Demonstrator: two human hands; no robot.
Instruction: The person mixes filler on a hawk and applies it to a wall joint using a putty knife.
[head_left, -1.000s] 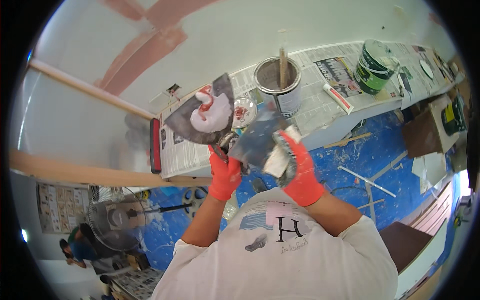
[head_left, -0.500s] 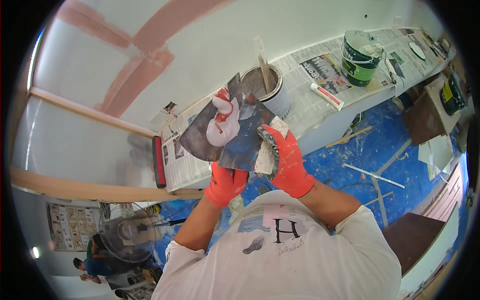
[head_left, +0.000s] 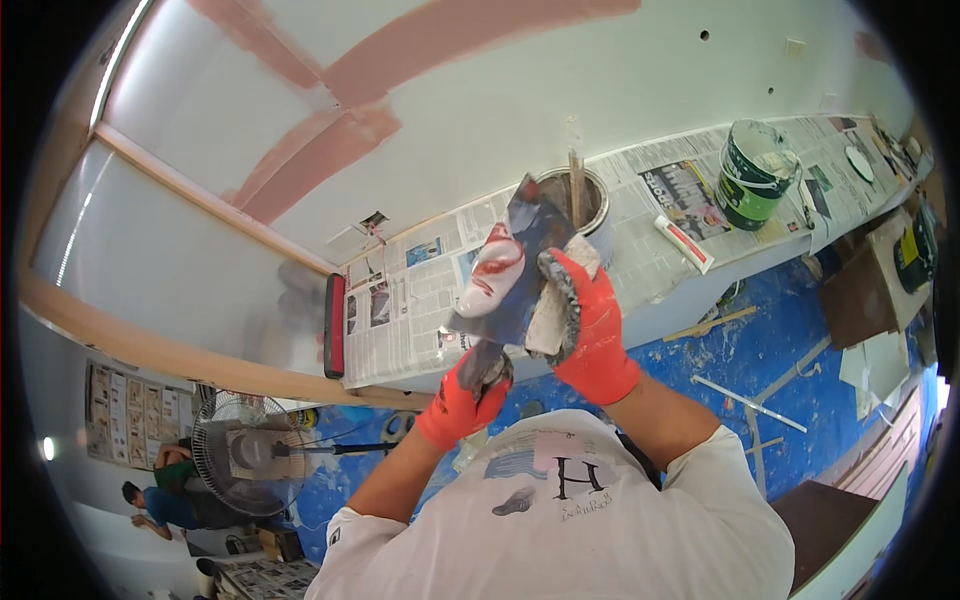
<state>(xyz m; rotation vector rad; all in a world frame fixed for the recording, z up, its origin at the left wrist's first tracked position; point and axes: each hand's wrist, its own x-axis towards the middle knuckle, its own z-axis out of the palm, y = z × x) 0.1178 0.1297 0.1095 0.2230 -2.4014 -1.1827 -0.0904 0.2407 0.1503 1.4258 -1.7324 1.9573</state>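
My right hand (head_left: 598, 335), in an orange glove with a dark palm, is closed round the pale, crusted grip of a wide metal filling blade (head_left: 540, 238). A mound of whitish filler streaked with red (head_left: 493, 275) lies on the metal in front of me. My left hand (head_left: 468, 402), gloved alike, is wrapped round the grey handle of a scraper (head_left: 484, 362) just below the filler. The two tools overlap, so I cannot tell where one blade ends and the other begins. Both are held over the newspaper-covered bench (head_left: 415, 325).
Behind the blades stands an open tin (head_left: 590, 205) with a stick in it. A white and red tube (head_left: 683, 243) and a green bucket (head_left: 750, 180) are farther right. A red-black bar (head_left: 334, 325) stands at left. A fan (head_left: 247, 452) and a person (head_left: 168, 505) are lower left.
The left hand has dropped and turned, so its scraper overlaps the other blade more. The filler looks narrower and more mixed with red. The view has shifted.
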